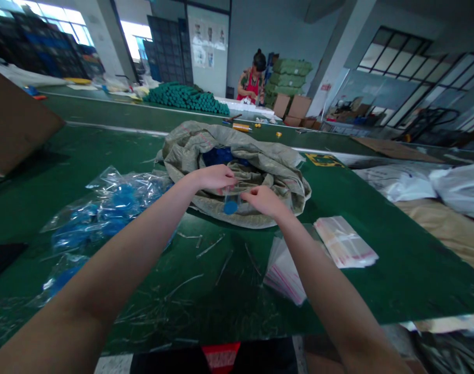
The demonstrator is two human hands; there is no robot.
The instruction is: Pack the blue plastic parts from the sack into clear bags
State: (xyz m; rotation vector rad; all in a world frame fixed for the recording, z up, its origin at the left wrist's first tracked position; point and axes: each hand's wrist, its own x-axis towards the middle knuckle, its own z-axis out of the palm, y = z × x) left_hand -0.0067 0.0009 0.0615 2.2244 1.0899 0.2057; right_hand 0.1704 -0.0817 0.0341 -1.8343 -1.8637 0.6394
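Observation:
My left hand [217,177] and my right hand [265,201] meet above a woven grey-green sack [273,174]. Between them hangs a small clear plastic sleeve [231,200] with a blue item [230,207] at its lower end, and both hands pinch its upper part. Dark blue pieces [217,156] lie inside the sack's folds. To the left sits a heap of clear plastic bags [112,205] holding blue items. Two stacks of red-striped clear bags [343,241] lie near my right forearm.
The green workbench [377,265] is strewn with thin plastic scraps. A cardboard sheet [14,122] leans at the left, and white bags [458,187] lie at the right. Farther off, a person [256,80] in a red apron stands by cartons [291,109] and green bundles [186,97].

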